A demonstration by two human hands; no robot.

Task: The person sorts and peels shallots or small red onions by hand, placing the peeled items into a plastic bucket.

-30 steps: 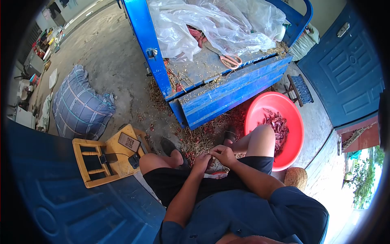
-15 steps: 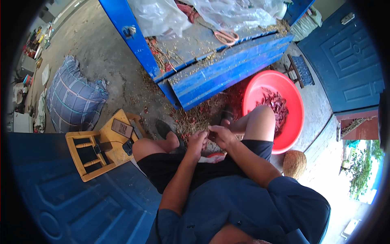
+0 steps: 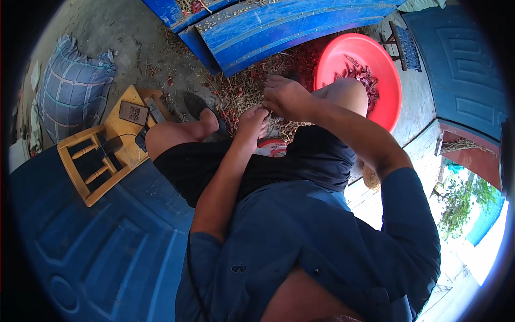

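Note:
Above my lap, my left hand is closed with its fingers curled, the thumb side toward my other hand. My right hand is closed too, fingers bent in a pinch, just above and touching or nearly touching the left fingertips. Whatever lies between the fingers is hidden or too small to name. Below the hands, between my thighs, a red and white container or bag partly shows. Beyond my right knee stands a red plastic basin, with dark red dried pods like chillies inside.
A blue metal bin or trough stands ahead, with plant scraps on the ground before it. On my left are a wooden chair bearing a card with a printed code, and a checked cushion or sack. Blue doors flank both sides.
The view has tilted, so the bin, basin and chair sit higher in the picture. My right hand has risen with its elbow swung outward, and is now above my left hand.

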